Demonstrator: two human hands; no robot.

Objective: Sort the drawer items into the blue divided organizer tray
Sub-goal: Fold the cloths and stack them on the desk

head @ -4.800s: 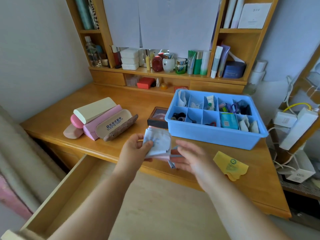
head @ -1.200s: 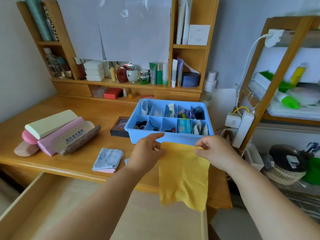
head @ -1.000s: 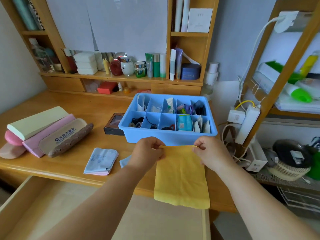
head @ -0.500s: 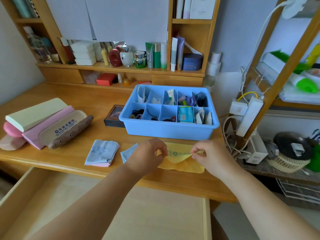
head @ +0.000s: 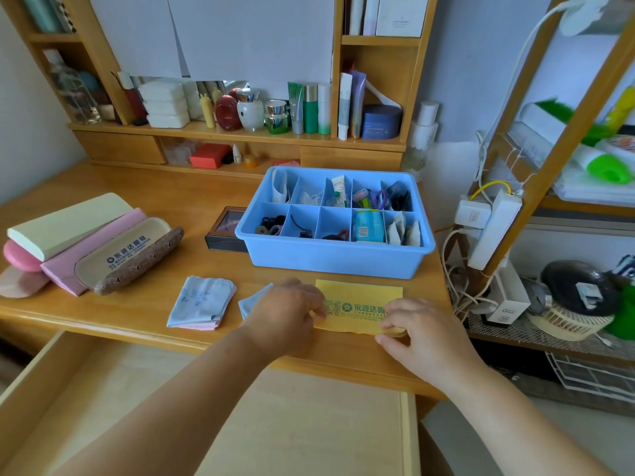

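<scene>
The thin yellow printed cleaning cloth [head: 360, 305] lies folded on the wooden desk [head: 206, 207], just near of the blue plastic divided organizer tray [head: 330, 259]. The left hand [head: 285, 312] presses its left edge; the right hand [head: 414, 333] pinches the near-right corner between its fingers [head: 386, 329]. Released carelessly, the fold could spring open.

A wooden corner in soft daylight

The honey-coloured wooden surface [head: 213, 187] backs onto a matching hutch [head: 374, 63] of open shelves, with white paper sheets [head: 240, 32] covering its centre. Pale walls [head: 460, 63] meet behind it, bluish on the right, off-white on the left. A slanted wooden rack [head: 563, 139] stands at the right with white cables [head: 457, 255] hanging beside it. An open wooden drawer [head: 309, 424] fills the foreground.
</scene>
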